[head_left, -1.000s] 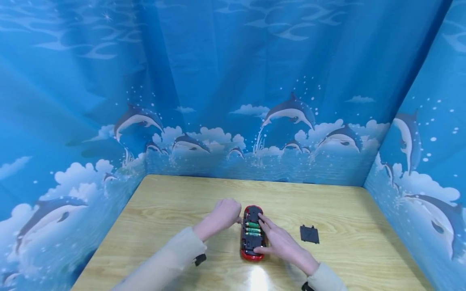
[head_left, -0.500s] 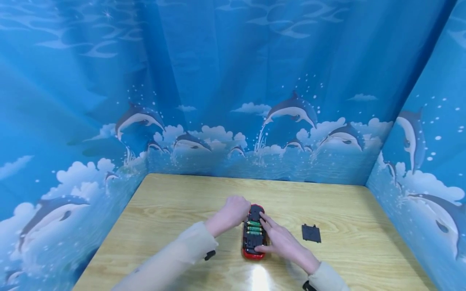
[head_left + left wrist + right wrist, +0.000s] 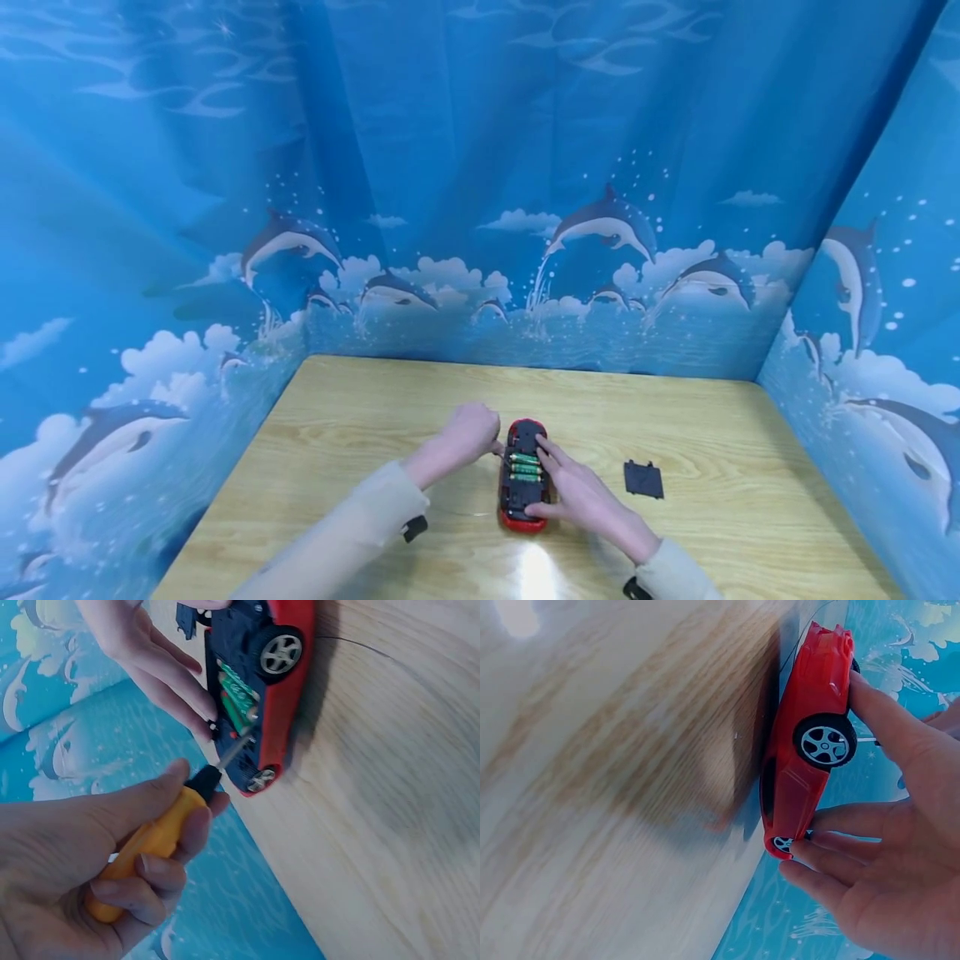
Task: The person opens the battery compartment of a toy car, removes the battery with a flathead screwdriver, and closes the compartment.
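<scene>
A red toy car [image 3: 525, 500] lies upside down on the table, black underside up. Several green batteries [image 3: 526, 468] sit side by side in its uncovered compartment. My left hand [image 3: 463, 435] grips a screwdriver [image 3: 154, 832] by its yellow handle, fingers wrapped around it. In the left wrist view the metal shaft reaches to the edge of the compartment, by the batteries' ends. From the other side, my right hand [image 3: 581, 496] rests on the car, its fairly straight fingers towards the far end and the thumb near the close end. The car's red side [image 3: 821, 671] faces the right wrist camera.
A black battery cover [image 3: 643, 480] with small tabs lies on the wooden table [image 3: 375, 392], right of the car. One thin dark wire [image 3: 352, 641] trails from the car over the tabletop. Blue dolphin-print curtains [image 3: 450, 167] enclose the back and sides.
My left hand came right, over the car's left edge, then drew back left to beside it. My right hand has stayed on the car; the view has shifted slightly.
</scene>
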{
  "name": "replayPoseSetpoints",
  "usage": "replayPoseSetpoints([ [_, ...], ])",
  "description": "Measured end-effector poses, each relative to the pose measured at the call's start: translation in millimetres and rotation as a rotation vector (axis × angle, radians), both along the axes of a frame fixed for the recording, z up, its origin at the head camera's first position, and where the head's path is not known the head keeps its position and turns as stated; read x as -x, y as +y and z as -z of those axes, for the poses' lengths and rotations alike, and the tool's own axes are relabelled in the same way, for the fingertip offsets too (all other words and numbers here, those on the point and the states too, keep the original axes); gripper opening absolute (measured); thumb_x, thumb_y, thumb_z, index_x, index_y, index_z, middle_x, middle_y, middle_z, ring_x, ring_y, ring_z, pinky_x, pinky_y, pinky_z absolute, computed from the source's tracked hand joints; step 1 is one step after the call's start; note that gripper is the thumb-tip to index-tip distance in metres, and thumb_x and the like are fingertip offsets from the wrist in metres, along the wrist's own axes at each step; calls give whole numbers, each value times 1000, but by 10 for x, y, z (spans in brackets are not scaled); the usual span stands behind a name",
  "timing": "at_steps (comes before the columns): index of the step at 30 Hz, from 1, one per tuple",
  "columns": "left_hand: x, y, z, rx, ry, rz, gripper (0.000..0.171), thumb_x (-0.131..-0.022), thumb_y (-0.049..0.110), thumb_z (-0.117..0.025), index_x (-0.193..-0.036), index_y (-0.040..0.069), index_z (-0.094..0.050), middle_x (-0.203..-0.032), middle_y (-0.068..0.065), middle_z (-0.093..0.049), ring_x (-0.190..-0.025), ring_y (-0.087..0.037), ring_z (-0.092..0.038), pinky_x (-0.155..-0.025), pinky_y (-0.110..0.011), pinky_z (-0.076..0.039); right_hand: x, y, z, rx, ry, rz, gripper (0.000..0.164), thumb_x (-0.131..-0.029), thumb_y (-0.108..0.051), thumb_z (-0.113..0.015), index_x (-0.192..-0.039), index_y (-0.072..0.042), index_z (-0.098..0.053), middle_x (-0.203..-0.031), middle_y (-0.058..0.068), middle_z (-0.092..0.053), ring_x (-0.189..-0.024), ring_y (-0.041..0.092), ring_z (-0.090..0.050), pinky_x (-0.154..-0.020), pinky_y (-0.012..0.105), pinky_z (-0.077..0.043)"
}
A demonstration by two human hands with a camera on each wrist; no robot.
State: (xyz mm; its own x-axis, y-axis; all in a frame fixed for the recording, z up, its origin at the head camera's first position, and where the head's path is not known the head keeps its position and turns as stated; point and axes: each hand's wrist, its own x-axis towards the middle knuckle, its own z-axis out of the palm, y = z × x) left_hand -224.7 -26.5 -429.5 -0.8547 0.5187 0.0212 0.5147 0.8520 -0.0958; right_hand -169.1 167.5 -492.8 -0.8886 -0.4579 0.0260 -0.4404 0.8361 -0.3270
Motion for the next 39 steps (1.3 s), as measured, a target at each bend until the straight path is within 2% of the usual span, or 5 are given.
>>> replayPoseSetpoints([
  [4, -5, -108, 21, -96, 7, 58, 33, -71, 46, -73, -54, 20, -63, -50, 8, -52, -46, -9, -43, -38, -26, -36, 3, 17, 24, 5, -6, 9, 95, -71, -62, -64, -137, 2, -39, -150, 14, -24, -116, 37, -51, -88, 45, -49],
  [10, -6, -199, 61, -154, 0, 100, 26, -74, 43, -72, -61, 20, -70, -51, 11, -56, -45, -5, -41, -38, -22, -32, 8, 38, 69, 10, 3, 20, 97, -69, -63, -64, -136, 2, -39, -150, 13, -25, -115, 36, -51, -88, 44, -49],
  [24, 20, -341, 189, -257, -62, 91, 24, -77, 44, -68, -73, 21, -72, -63, 10, -65, -49, -2, -46, -41, -16, -36, -7, 33, 60, 12, -1, 22, 96, -69, -62, -65, -137, 1, -39, -150, 14, -24, -109, 35, -56, -85, 43, -51],
  [28, 18, -357, 209, -282, -119, 62, 23, -78, 43, -67, -77, 21, -73, -65, 10, -66, -49, -1, -46, -44, -15, -38, -5, 37, 57, 15, -10, 29, 96, -69, -62, -65, -137, 1, -39, -150, 14, -24, -108, 36, -56, -84, 43, -51],
  [39, 23, -367, 274, -332, -182, 1, 26, -80, 45, -64, -83, 20, -73, -57, 14, -58, -47, -1, -46, -45, -17, -37, -11, 62, 41, 27, -13, 57, 97, -67, -59, -69, -136, 2, -39, -150, 14, -24, -111, 39, -53, -87, 47, -49],
])
